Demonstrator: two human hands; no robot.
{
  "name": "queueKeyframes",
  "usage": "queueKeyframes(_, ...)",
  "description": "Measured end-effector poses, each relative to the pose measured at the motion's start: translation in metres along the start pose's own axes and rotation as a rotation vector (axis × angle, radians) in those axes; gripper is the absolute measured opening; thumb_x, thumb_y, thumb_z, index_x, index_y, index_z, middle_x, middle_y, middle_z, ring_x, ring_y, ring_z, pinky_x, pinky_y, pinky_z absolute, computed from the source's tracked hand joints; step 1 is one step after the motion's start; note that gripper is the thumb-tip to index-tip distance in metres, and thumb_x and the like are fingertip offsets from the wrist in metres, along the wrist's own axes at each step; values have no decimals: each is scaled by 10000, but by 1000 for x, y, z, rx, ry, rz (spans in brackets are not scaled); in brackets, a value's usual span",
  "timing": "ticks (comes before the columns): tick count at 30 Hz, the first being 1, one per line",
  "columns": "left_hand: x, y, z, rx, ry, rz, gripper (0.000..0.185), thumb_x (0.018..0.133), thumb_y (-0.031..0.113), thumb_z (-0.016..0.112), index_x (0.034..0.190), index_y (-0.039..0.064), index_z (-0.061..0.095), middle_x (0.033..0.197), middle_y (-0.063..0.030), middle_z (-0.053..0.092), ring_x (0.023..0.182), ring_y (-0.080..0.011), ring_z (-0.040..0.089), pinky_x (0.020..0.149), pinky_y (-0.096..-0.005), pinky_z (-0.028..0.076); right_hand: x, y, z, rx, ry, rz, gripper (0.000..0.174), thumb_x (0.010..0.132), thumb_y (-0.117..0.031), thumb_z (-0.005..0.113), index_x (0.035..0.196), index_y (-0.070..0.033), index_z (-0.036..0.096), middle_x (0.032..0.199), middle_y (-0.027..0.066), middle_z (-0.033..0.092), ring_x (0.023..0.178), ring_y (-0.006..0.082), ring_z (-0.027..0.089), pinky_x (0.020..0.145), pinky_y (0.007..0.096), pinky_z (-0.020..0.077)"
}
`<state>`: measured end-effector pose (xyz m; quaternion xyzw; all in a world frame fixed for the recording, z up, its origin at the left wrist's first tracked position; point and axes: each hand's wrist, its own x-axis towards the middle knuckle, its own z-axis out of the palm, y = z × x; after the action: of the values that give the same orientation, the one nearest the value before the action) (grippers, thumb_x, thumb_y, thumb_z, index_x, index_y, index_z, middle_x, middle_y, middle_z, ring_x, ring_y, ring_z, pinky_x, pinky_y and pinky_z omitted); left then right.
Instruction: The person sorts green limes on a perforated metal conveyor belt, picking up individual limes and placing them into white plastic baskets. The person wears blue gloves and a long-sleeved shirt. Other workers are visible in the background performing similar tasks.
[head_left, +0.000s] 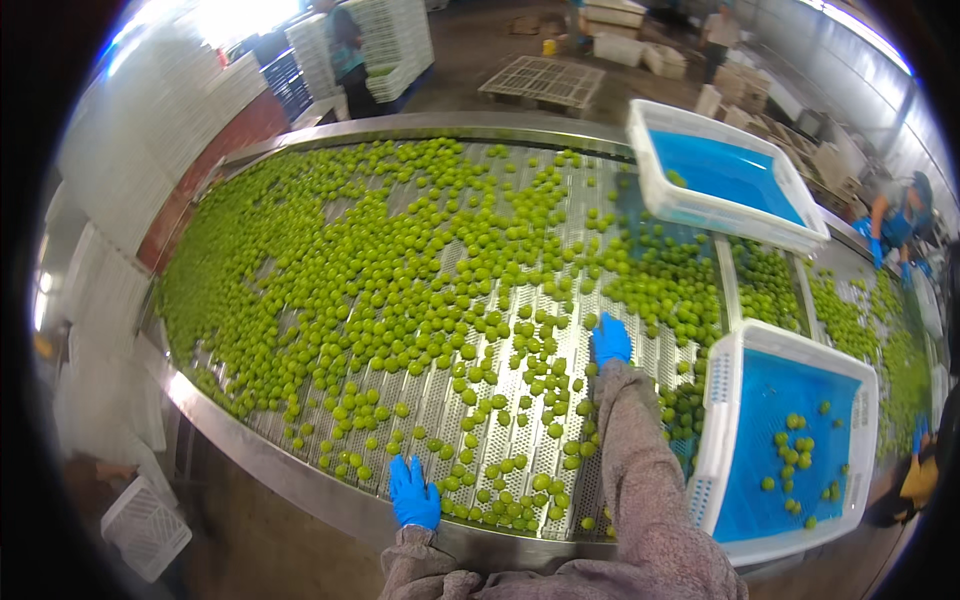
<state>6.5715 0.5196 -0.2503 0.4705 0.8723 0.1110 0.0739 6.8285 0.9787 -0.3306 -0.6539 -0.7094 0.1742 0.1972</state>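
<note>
Many round green fruits (375, 277) are spread over a perforated metal conveyor (450, 405). My left hand (414, 495), in a blue glove, lies at the conveyor's near edge with its fingers apart and some fruits just to its right. My right hand (612, 340), gloved in blue too, reaches out over the middle of the conveyor among the fruits; whether anything is under its palm cannot be seen. To its right stands a white plastic crate (720, 405) with a blue bottom that bears several fruits. Beyond it, a second white crate (727, 217) with a blue bottom holds a fruit in its corner.
Metal rails (277, 465) border the conveyor. Crossbars (727, 281) span it between the crates. Co-workers in blue gloves (876, 251) are at the far right. People stand beyond the conveyor near stacked white crates (409, 45) and a slatted pallet (541, 81). An upturned white crate (146, 529) is lower left.
</note>
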Motion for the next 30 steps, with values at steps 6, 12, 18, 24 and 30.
queueKeyframes(6,-3,18,-1,-3,-38,-26,748,856,248,652,1518,75,350,1594,-249,227,1467,-434,224,1170,-511,239,30,11,32,-212,142,-146,160,844,-245,657,883,-90,672,934,185,622,842,382,643,681,499,527)
queueKeyframes(12,-7,35,4,-12,-8,-12,753,865,260,646,1527,86,335,1602,-237,213,1468,-427,222,1164,-515,248,-37,3,1,367,248,-87,216,958,-250,583,1008,-70,691,997,158,638,944,334,615,856,436,488)
queueKeyframes(18,-26,31,0,-25,13,-63,724,874,255,653,1511,78,360,1596,-239,219,1468,-418,228,1174,-496,248,-172,-73,-132,891,282,-156,256,956,-25,600,1175,-87,717,978,26,631,871,136,556,785,287,458)
queueKeyframes(24,-24,47,17,-5,39,-30,713,878,247,649,1515,109,361,1589,-244,236,1460,-407,256,1167,-488,265,-217,-22,-347,307,747,-125,289,997,-123,515,1229,-9,644,1144,114,626,966,223,599,841,332,506)
queueKeyframes(30,-31,55,27,66,51,-24,724,891,279,632,1529,104,338,1596,-246,223,1470,-400,246,1167,-492,253,-234,46,-390,-35,966,27,348,1008,-175,508,1287,-3,624,1316,169,569,1084,283,610,928,395,501)
